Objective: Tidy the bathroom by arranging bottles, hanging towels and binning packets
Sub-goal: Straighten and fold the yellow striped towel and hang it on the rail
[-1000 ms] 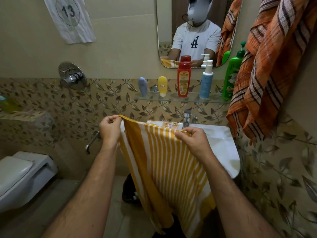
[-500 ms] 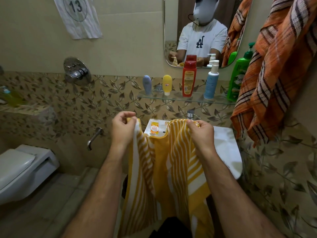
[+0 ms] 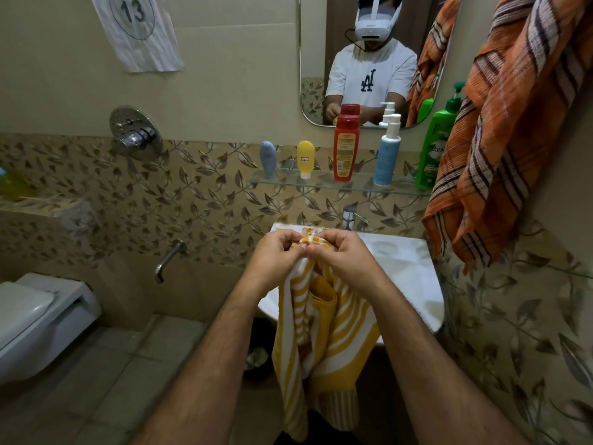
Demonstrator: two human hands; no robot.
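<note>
A yellow and white striped towel (image 3: 324, 329) hangs folded lengthwise in front of the white sink (image 3: 414, 271). My left hand (image 3: 277, 255) and my right hand (image 3: 341, 253) pinch its top corners together, fingertips touching. A small orange packet (image 3: 311, 232) lies on the sink's back edge, partly hidden by my hands. On the glass shelf (image 3: 321, 183) stand a blue tube (image 3: 268, 158), a yellow tube (image 3: 305, 159), a red bottle (image 3: 346, 147), a white and blue pump bottle (image 3: 387, 152) and a green pump bottle (image 3: 435, 146).
An orange checked towel (image 3: 500, 123) hangs on the right wall beside the shelf. A tap (image 3: 348, 216) rises behind the sink. A toilet (image 3: 38, 316) sits at the left, with a wall spout (image 3: 168, 258) and a round valve (image 3: 134, 133) beyond. A dark bin (image 3: 256, 361) stands under the sink.
My hands have come together, folding the spread striped towel in half so its two top corners meet. The view has moved closer to the sink.
</note>
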